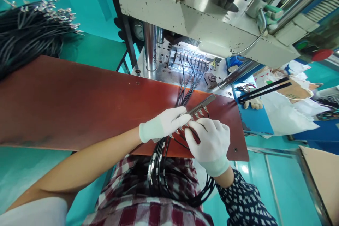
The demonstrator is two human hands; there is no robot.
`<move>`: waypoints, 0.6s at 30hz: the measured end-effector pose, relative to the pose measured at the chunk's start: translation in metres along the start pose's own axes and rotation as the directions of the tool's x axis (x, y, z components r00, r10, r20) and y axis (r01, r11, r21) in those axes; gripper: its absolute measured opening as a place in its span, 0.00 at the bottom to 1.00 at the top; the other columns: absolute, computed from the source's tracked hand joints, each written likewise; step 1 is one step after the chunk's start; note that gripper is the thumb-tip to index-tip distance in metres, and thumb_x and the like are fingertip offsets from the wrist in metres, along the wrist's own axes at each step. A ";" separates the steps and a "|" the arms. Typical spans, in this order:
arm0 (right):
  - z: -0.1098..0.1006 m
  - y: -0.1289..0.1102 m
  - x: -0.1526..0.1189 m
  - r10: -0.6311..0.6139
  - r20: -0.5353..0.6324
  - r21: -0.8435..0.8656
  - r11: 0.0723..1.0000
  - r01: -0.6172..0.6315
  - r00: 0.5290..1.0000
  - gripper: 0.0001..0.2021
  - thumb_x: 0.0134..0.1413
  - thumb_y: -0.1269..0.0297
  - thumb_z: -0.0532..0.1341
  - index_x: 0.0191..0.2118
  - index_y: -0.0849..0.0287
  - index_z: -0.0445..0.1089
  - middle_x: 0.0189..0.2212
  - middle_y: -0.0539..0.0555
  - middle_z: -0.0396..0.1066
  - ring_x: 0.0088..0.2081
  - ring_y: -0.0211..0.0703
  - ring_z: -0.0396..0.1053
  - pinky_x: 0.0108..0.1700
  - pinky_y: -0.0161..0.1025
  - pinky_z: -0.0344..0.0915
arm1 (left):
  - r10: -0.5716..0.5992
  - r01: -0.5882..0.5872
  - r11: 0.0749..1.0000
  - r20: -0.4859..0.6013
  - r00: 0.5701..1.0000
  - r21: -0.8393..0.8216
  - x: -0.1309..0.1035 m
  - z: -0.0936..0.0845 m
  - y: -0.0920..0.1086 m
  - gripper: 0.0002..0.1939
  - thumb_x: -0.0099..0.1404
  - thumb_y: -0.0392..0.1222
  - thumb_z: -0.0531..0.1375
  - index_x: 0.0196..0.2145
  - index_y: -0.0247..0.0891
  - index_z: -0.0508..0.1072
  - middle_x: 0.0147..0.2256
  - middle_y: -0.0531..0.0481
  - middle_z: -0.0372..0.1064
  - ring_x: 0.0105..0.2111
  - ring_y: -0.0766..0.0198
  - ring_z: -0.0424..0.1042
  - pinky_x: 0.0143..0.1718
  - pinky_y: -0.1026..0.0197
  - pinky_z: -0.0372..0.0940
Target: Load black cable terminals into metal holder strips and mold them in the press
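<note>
While 1 batch of cables (192, 69) lies with its ends in the mold (174, 60) under the press (164, 9), the person seated before me is busy at the near part of the counter (87, 102) with another row. From the head view, the only 1 there is, the metal bar (206, 103) lies aslant over the counter's near edge, between the person and the press, with shiny tips (206, 108) lined up along its near side. Gloved in white, the left hand (169, 122) grasps the bar, thumb laid over it. The right hand (209, 141), gloved too, has its fingers curled in at the middle of the row; what it grips there I cannot tell, since the glove hides it.

I would judge the loading of this bar well along: tips show toward both ends of it, while the middle is covered, so any gap there escapes me. Left to do, by the look of it, is settling that row; the bar is not yet in the press. More black leads (153, 169) hang into the lap, and a big bundle (29, 35) lies beyond the counter at far left, apparently waiting its turn or finished; I can't say which.
</note>
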State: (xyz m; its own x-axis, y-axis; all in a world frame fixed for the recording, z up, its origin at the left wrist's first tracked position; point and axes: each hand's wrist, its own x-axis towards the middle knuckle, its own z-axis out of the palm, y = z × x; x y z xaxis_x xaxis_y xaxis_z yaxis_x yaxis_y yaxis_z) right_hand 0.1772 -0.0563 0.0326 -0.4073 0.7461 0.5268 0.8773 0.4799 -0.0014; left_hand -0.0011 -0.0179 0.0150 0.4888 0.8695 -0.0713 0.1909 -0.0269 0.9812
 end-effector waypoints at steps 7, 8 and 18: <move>-0.002 -0.010 0.002 -0.028 0.061 0.043 0.999 0.026 0.998 0.04 0.55 0.64 0.65 0.30 0.53 0.76 0.25 0.47 0.71 0.30 0.39 0.64 0.36 0.44 0.50 | 0.016 -0.016 1.000 -0.023 1.000 0.007 0.001 0.000 0.000 0.16 0.71 0.49 0.50 0.27 0.39 0.56 0.25 0.57 0.50 0.26 0.69 0.53 0.29 0.64 0.55; 0.000 -0.011 0.003 -0.026 0.060 0.042 0.999 0.024 0.998 0.05 0.55 0.65 0.64 0.28 0.53 0.75 0.23 0.47 0.70 0.30 0.39 0.63 0.36 0.44 0.49 | 0.026 -0.025 1.000 -0.024 0.999 0.014 0.002 0.000 -0.001 0.16 0.71 0.48 0.50 0.27 0.39 0.56 0.25 0.57 0.50 0.26 0.69 0.53 0.29 0.64 0.54; -0.004 -0.012 0.003 -0.025 0.053 0.067 0.998 0.022 0.998 0.03 0.55 0.64 0.65 0.31 0.53 0.76 0.26 0.47 0.72 0.30 0.39 0.63 0.36 0.44 0.50 | 0.002 -0.002 1.000 -0.035 0.999 -0.004 0.001 0.001 0.000 0.17 0.71 0.50 0.49 0.27 0.39 0.57 0.25 0.57 0.52 0.26 0.69 0.55 0.29 0.64 0.56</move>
State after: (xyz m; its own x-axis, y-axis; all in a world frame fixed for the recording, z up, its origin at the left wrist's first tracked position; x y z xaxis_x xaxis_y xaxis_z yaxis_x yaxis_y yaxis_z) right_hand 0.1668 -0.0615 0.0375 -0.4421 0.7570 0.4811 0.8494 0.5257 -0.0466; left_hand 0.0004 -0.0178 0.0146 0.4589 0.8862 -0.0631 0.1867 -0.0268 0.9820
